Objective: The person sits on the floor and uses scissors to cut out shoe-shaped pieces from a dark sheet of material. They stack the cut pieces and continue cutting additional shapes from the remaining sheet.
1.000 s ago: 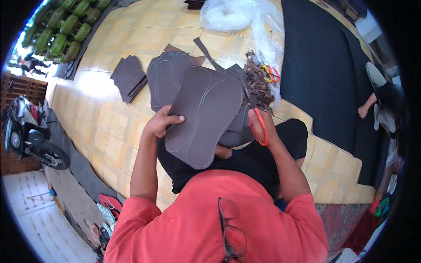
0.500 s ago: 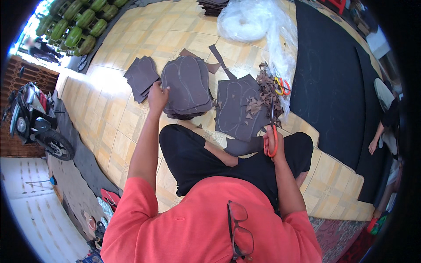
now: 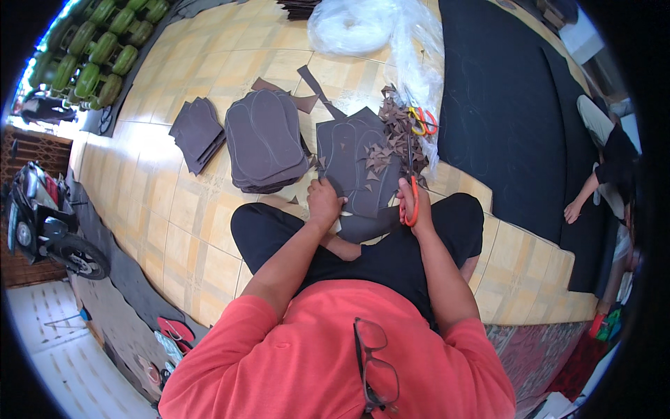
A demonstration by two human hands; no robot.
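Orange-handled scissors [image 3: 414,199] are in my right hand [image 3: 421,211], their long blades pointing away across a heap of small brown offcuts [image 3: 399,133]. My left hand [image 3: 325,204], thumb apart from the fingers, rests at the near left edge of a dark brown sheet [image 3: 335,164] with pale sole outlines drawn on it. Scraps lie on that sheet. To its left stands a thick stack of rounded brown pieces [image 3: 265,140], the top one also marked with outlines. Farther left sits a smaller stack of cut pieces [image 3: 197,134].
Beyond the offcuts lie yellow-and-orange-handled scissors [image 3: 423,121] beside clear plastic wrap [image 3: 356,28]. A large black sheet [image 3: 495,126] covers the floor at right, where another person's hand [image 3: 572,211] rests. A motorcycle [image 3: 52,223] and green gas cylinders [image 3: 94,59] stand at left.
My left hand has left the small stack and moved right to the near edge of the outlined sheet. My right hand still holds the scissors. The whole view has shifted slightly.
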